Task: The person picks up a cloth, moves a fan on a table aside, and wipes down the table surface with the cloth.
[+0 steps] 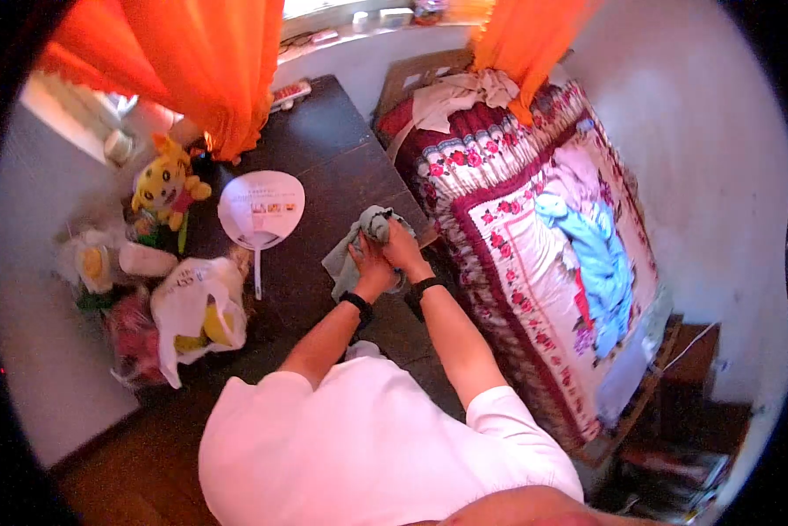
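A grey-green cloth (340, 256) lies partly spread on the dark table near its right edge, with a bunched part rising at the top. My left hand (374, 266) is closed on the near side of the cloth, its fingers pressed into the folds. Right beside it, my right hand (401, 246) grips the bunched part. The two hands are close together, and some fingertips are hidden in the fabric. To the left of the cloth lies a white round hand fan (262, 210) with printed text, its handle pointing toward me.
The dark table (324, 131) stands beside a bed (490, 307) with floral bedding and blue clothing (596, 254). At the left are a yellow plush toy (168, 186), a white plastic bag (192, 302) and a red bag (135, 337). Orange curtains (179, 61) hang behind.
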A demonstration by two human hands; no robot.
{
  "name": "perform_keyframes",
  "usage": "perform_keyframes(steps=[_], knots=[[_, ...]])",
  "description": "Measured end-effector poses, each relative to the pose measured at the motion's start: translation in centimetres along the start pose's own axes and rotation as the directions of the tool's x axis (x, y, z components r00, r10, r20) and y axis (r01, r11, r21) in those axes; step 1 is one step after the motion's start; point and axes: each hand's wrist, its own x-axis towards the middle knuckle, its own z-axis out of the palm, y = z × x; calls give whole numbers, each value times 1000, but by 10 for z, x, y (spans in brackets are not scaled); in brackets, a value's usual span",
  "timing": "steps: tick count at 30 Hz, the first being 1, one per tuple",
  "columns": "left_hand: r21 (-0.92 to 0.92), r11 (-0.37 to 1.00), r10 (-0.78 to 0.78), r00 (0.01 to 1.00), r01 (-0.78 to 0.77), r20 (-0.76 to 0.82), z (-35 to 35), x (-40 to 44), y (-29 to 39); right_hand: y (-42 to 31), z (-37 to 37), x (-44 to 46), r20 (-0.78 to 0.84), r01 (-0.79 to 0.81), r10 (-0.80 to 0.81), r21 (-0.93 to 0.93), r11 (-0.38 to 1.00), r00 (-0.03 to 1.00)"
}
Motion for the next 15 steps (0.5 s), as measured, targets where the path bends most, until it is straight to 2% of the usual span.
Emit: perform_keyframes(steps=[1,3,4,5,7,8,11,12,14,15], knots=[[-32,999,-36,999,36,4,-6,7,7,3,-13,7,27,43,-44,33,999,999],[-400,917,76,984,-6,161,-29,22,9,18,-23,27,65,109,-113,57,992,991],[-407,913,56,986,14,159,-19,37,14,32,-21,33,49,65,-70,90,994,996],[-438,896,107,993,-80,38,6,54,19,42,-18,37,33,13,-17,134,991,999],[-442,882,155,986,-164,-56,2,64,20,30,-48,40,28,32,-39,202,979,999],[-372,927,96,987,-42,129,-37,57,21,26,-56,37,19,41,-47,259,965,999],[-295,955,119,962,-42,248,-43,59,19,63,-31,51,31,169,-177,178,970,984],[-280,958,129,969,-67,209,-34,61,19,69,-29,51,46,209,-218,150,966,975],[-247,965,134,977,-91,167,-29,64,17,80,-43,58,145,407,-396,-56,912,907],[-239,970,96,971,-42,219,-31,63,17,93,-41,71,178,482,-479,27,876,860]])
